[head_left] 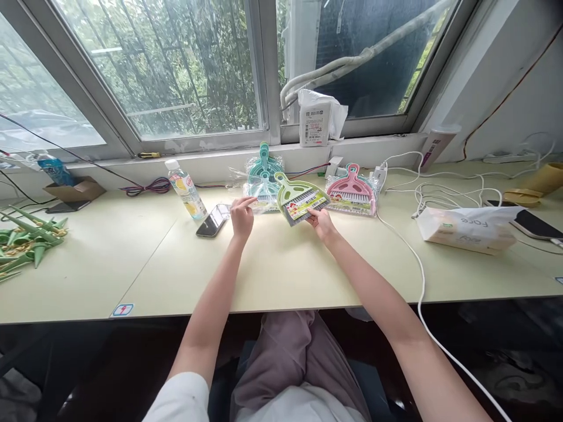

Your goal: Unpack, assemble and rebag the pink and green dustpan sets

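A green dustpan-and-brush set [291, 192] with a printed label is tilted above the table. My right hand [322, 224] grips it by its lower right edge, near the brush bristles. My left hand [243, 218] is closed, fingers bent toward the right, beside a teal dustpan-and-brush set [264, 186] in clear plastic wrap. Whether it pinches the wrap or anything else is hidden. Another teal handle shows behind, against the wall. To the right, a pink dustpan-and-brush set [350, 190] lies in its clear bag.
A drink bottle [186, 190] and a phone [213, 221] stand left of my left hand. White cables [448, 190] and a tissue pack [468, 230] occupy the right side. Green pointed pieces [33, 240] are heaped far left. A white package [315, 123] rests on the sill.
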`<state>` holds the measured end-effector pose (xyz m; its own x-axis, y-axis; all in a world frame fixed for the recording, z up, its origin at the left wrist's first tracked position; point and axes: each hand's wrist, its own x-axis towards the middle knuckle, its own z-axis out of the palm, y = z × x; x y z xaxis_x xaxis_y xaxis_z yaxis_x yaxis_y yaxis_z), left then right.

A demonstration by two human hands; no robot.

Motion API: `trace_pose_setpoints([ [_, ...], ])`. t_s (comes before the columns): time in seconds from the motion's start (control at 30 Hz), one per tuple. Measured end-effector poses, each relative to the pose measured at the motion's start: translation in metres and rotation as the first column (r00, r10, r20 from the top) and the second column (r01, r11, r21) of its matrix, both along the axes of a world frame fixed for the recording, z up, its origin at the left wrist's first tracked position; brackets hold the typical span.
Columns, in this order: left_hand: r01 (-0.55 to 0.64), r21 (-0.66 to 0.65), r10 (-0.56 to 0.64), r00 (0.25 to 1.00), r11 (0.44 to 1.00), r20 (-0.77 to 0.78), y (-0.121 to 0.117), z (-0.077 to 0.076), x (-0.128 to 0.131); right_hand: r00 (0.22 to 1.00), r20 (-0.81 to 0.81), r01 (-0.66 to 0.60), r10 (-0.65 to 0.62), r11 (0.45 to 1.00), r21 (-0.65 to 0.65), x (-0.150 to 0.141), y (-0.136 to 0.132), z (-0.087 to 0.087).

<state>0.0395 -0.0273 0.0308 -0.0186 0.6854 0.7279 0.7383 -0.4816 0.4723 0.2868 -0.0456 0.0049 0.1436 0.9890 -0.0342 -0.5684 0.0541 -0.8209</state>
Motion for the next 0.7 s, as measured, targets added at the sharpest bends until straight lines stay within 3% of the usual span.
trace_pose_setpoints([
  [0.17, -0.095, -0.208, 0.031, 0.956, 0.974, -0.291, 0.010, -0.022, -0.007, 0.999, 0.006, -0.045, 0.045, 0.999, -0.004, 0.004, 0.000, 0.006],
  [0.27, -0.152, -0.236, 0.056, 0.928, 0.960, -0.369, 0.015, -0.031, -0.012, 0.990, 0.045, -0.130, 0.132, 0.991, -0.041, 0.005, 0.000, 0.010],
  [0.47, -0.146, -0.304, 0.010, 0.913, 0.941, -0.408, 0.019, -0.032, -0.016, 0.892, 0.204, -0.352, 0.403, 0.903, -0.245, 0.008, -0.006, 0.021],
  [0.7, -0.133, -0.308, 0.043, 0.959, 0.942, -0.280, 0.016, -0.022, -0.013, 0.917, 0.277, -0.218, 0.287, 0.942, -0.255, 0.016, -0.007, 0.028],
])
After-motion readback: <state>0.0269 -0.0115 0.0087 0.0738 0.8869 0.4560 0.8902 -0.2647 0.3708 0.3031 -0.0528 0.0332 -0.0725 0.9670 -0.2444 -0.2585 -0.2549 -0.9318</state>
